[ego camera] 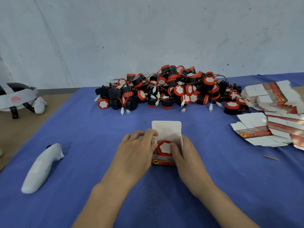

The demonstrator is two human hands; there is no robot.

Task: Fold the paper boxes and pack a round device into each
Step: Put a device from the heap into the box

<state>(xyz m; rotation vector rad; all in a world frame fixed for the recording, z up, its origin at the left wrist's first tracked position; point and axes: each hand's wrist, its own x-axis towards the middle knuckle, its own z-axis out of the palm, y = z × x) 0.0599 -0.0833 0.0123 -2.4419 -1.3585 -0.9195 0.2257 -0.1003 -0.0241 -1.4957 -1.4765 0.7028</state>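
A small red and white paper box [162,162] stands on the blue cloth in front of me, its white lid flap [166,130] upright and open. A round red device with a white top [165,148] sits inside it. My left hand [136,152] grips the box's left side, fingers curled over the left flap. My right hand [185,155] holds the right side, with its thumb pressing on the device's top. A big pile of round black and red devices with wires [167,89] lies at the back.
Stacks of flat unfolded boxes [271,112] lie at the right. A white wrapped object [41,168] lies on the cloth at the left. A grey and white headset [18,96] rests at the far left. A thin stick [270,157] lies right of the box.
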